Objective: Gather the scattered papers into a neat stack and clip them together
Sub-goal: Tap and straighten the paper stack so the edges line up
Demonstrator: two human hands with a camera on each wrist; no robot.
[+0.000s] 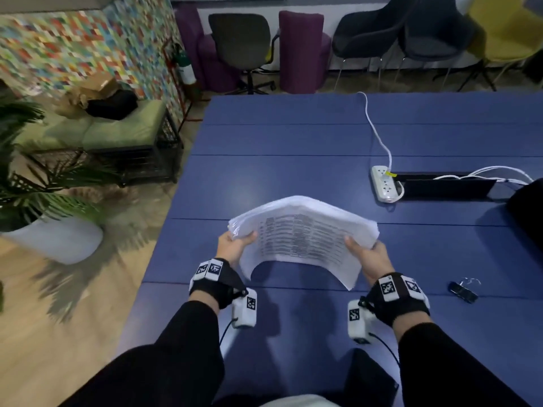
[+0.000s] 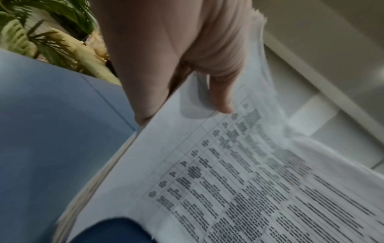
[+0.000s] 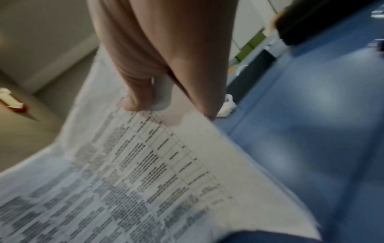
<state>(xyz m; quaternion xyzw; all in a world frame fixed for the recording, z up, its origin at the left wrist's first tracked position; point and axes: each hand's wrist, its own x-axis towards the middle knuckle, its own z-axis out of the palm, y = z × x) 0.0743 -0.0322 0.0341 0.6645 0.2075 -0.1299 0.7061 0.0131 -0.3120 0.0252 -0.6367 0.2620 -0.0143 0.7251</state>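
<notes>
A stack of printed white papers (image 1: 302,236) arches upward above the blue table (image 1: 293,136), held by both hands. My left hand (image 1: 235,245) grips its left edge, thumb on top and fingers underneath. My right hand (image 1: 367,254) grips the right edge the same way. In the left wrist view the thumb (image 2: 220,98) presses on the top sheet of the papers (image 2: 228,180). The right wrist view shows the thumb (image 3: 135,97) on the printed papers (image 3: 135,172). A black binder clip (image 1: 463,291) lies on the table to the right of my right wrist.
A white power strip (image 1: 383,183) with cables lies at the back right beside a black cable slot (image 1: 446,186). A dark object (image 1: 529,212) sits at the table's right edge. Chairs (image 1: 244,45) stand beyond the far edge; a potted plant (image 1: 44,207) stands left of the table.
</notes>
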